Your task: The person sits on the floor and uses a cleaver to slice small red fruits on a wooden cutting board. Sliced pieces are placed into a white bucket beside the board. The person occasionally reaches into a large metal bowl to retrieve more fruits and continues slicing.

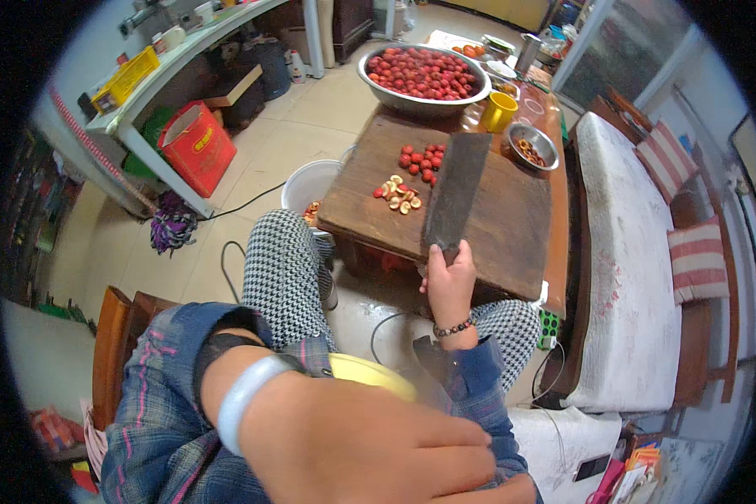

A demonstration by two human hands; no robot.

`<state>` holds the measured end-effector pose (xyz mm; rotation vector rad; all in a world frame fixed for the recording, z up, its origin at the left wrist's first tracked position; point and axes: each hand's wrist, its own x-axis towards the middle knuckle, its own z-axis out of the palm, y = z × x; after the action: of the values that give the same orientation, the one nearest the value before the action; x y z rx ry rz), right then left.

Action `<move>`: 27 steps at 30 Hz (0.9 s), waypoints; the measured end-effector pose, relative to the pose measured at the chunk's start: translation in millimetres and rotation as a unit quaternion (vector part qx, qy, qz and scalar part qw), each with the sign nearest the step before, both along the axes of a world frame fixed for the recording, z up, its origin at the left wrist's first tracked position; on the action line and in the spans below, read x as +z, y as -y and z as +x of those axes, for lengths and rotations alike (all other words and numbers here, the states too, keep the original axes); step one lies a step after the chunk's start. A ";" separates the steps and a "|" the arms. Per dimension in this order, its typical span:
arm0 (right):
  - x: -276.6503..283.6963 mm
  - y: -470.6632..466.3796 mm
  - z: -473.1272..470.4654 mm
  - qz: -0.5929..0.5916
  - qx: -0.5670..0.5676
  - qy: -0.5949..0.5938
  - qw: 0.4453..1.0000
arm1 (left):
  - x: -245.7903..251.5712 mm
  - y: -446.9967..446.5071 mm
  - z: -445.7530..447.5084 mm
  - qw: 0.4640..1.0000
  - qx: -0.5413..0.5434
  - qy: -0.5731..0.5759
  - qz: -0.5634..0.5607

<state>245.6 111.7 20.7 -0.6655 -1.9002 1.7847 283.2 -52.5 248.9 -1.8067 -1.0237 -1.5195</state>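
Note:
My right hand (450,283) grips the handle of a broad dark cleaver (457,189), its blade above a wooden cutting board (504,233). Left of the blade lie several whole red hawthorn fruits (423,165) in a loose group. Nearer to me is a small pile of cut hawthorn pieces (400,196), pale sides showing. Close to the camera, my left hand (378,435) looms large and blurred, back towards me, fingers pointing right. Its palm is hidden, so I cannot tell whether it holds anything. Beneath it shows part of a yellow object (372,375).
A big metal basin (425,104) heaped with hawthorns stands at the board's far end. Beside it are a yellow mug (499,112) and a small metal bowl (535,143) with scraps. A white bucket (309,183) sits left of the board. Cables (227,258) cross the floor.

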 end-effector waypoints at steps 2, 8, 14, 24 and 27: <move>-1.0 -1.3 -0.4 -0.001 -0.005 0.000 1.000 | 2.7 3.4 0.6 0.999 -0.012 0.031 0.006; 5.4 -0.8 -1.3 -0.022 -0.001 0.001 1.000 | 2.8 1.5 -6.8 0.998 -0.055 0.028 -0.013; 0.2 -9.0 0.8 -0.030 -0.032 -0.018 0.999 | 1.0 -10.6 -9.0 0.975 -0.063 -0.032 -0.212; 5.9 -26.2 9.0 -0.043 -0.076 -0.021 0.996 | -132.0 -80.0 -226.8 0.851 0.236 0.227 -0.411; 18.7 -24.3 7.2 -0.049 -0.070 -0.022 0.996 | -185.7 -83.6 -285.1 0.811 0.335 0.220 -0.427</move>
<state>252.8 136.0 39.4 -0.7691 -1.7020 1.7979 -1.9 31.1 63.2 -1.2630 -2.5615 -1.0704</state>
